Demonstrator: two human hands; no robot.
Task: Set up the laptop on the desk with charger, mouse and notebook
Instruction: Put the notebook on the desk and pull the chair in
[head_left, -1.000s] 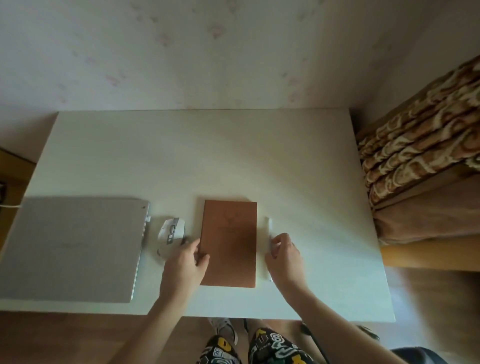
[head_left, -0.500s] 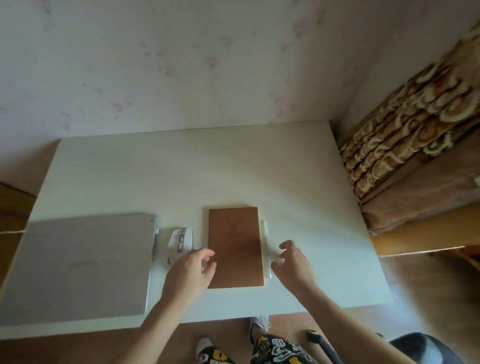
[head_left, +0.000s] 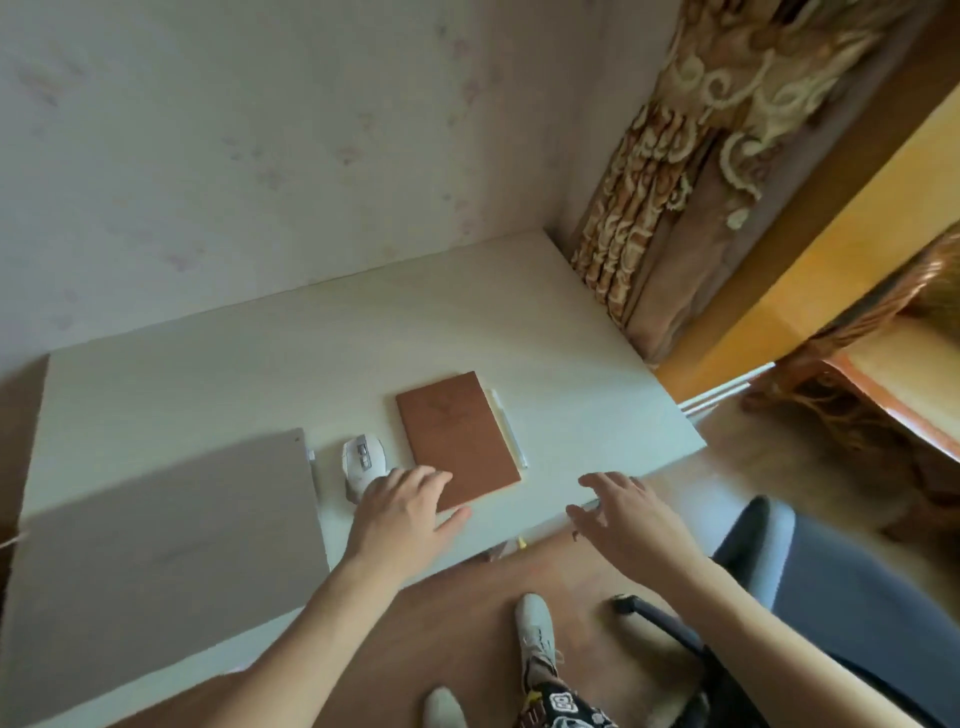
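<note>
Closed laptop (head_left: 161, 525) lies flat on the worktop (head_left: 260, 374), just left of the empty, spread left hand (head_left: 402, 512) — right hand (head_left: 626, 525), also spread and empty, sits well farther off.

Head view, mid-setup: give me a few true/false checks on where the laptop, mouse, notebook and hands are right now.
1. The silver-grey laptop lies closed on the pale desk. True.
2. The white computer mouse sits to the right of the brown rectangular notebook. False: it lies between laptop and notebook.
3. A white pen lies along the notebook's right edge. True.
4. The right hand grips the pen. False: it hovers open near the desk's front edge.
5. The left hand holds nothing. True.
</note>
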